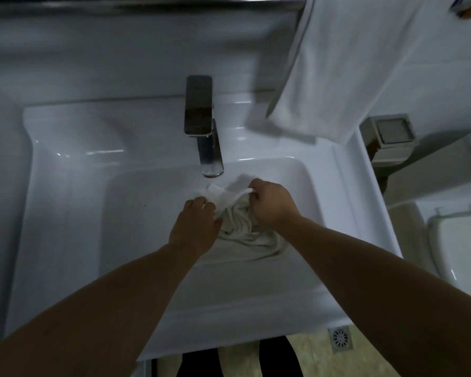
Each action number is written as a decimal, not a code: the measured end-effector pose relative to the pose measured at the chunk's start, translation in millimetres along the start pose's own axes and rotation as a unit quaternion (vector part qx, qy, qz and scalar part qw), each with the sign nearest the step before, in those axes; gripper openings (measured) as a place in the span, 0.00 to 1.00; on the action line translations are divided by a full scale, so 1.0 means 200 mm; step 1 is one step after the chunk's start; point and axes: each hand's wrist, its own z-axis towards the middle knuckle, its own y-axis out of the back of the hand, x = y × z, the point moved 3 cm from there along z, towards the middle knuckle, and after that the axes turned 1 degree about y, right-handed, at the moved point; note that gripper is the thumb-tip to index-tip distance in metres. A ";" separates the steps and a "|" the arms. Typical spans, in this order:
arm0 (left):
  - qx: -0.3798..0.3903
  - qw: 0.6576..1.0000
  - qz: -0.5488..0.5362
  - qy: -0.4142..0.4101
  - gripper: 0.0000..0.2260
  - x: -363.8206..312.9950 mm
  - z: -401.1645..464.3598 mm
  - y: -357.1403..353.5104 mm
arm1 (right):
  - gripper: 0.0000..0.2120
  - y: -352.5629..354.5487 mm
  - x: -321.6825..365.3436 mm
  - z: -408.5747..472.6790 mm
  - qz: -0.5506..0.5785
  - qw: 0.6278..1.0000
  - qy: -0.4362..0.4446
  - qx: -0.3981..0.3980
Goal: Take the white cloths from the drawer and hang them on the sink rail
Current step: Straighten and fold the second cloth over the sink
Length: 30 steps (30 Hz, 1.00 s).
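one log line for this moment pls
left hand: gripping white cloth | right hand: gripping same | cloth: bunched over sink basin | towel: hanging

A bathroom, dimly lit. Glossy white rectangular ceramic washbasin (65, 186) with a squared chrome mixer tap (201, 123) at its far edge; large white towel (337, 77) hanging far right; white toilet seat (452, 246) at the right; round metal floor drain (340, 338) in beige tiling nearby.

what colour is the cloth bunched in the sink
White, seen in the head view: the cloth held by both hands.
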 end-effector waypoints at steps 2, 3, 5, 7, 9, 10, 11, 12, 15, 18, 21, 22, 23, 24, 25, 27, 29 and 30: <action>-0.020 1.000 -0.011 0.017 0.21 -0.01 -0.07 0.14 | 0.11 0.12 0.10 -0.05 0.062 0.998 -0.004 0.026; -0.028 0.999 -0.017 0.029 0.22 -0.01 -0.11 0.23 | 0.12 0.19 0.17 -0.09 0.071 0.996 0.002 0.049; -0.043 0.998 -0.038 0.039 0.26 -0.03 -0.20 0.40 | 0.14 0.31 0.29 -0.16 0.044 0.995 0.034 0.087; -0.068 0.995 -0.071 0.010 0.30 -0.09 -0.30 0.58 | 0.13 0.45 0.42 -0.23 0.024 0.991 0.082 0.099; -0.107 0.989 -0.087 -0.048 0.32 -0.17 -0.41 0.76 | 0.11 0.59 0.54 -0.28 0.011 0.987 0.123 0.104; -0.126 0.985 -0.082 -0.080 0.32 -0.21 -0.47 0.84 | 0.11 0.66 0.61 -0.31 -0.001 0.984 0.139 0.108; -0.143 0.981 -0.071 -0.110 0.33 -0.25 -0.52 0.92 | 0.11 0.72 0.67 -0.34 -0.012 0.981 0.156 0.113; -0.155 0.977 -0.055 -0.132 0.33 -0.28 -0.56 0.99 | 0.12 0.78 0.73 -0.36 -0.020 0.978 0.172 0.119; -0.158 0.975 -0.060 -0.143 0.36 -0.33 -0.63 1.17 | 0.12 0.93 0.88 -0.44 -0.035 0.969 0.210 0.126; -0.145 0.979 -0.122 -0.082 0.36 -0.34 -0.62 1.30 | 0.14 1.07 0.99 -0.51 -0.026 0.965 0.226 0.127; -0.129 0.979 -0.152 -0.051 0.31 -0.35 -0.66 1.42 | 0.14 1.20 1.08 -0.59 0.011 0.963 0.232 0.137; -0.120 0.980 -0.151 -0.054 0.30 -0.36 -0.68 1.45 | 0.14 1.24 1.10 -0.61 0.018 0.961 0.235 0.144; -0.116 0.981 -0.142 -0.064 0.28 -0.39 -0.70 1.49 | 0.14 1.27 1.12 -0.63 0.024 0.958 0.241 0.151; -0.115 0.982 -0.131 -0.078 0.26 -0.41 -0.71 1.53 | 0.14 1.30 1.14 -0.64 0.028 0.956 0.246 0.157; -0.118 0.981 -0.121 -0.091 0.23 -0.44 -0.73 1.57 | 0.14 1.32 1.15 -0.66 0.031 0.954 0.250 0.161; -0.118 0.982 -0.109 -0.096 0.18 -0.48 -0.74 1.63 | 0.14 1.37 1.18 -0.69 0.033 0.953 0.255 0.159; -0.103 0.988 -0.075 -0.084 0.18 -0.51 -0.76 1.66 | 0.13 1.43 1.20 -0.71 0.029 0.956 0.254 0.141; -0.092 0.991 -0.054 -0.085 0.19 -0.53 -0.78 1.67 | 0.12 1.46 1.20 -0.72 0.025 0.959 0.253 0.126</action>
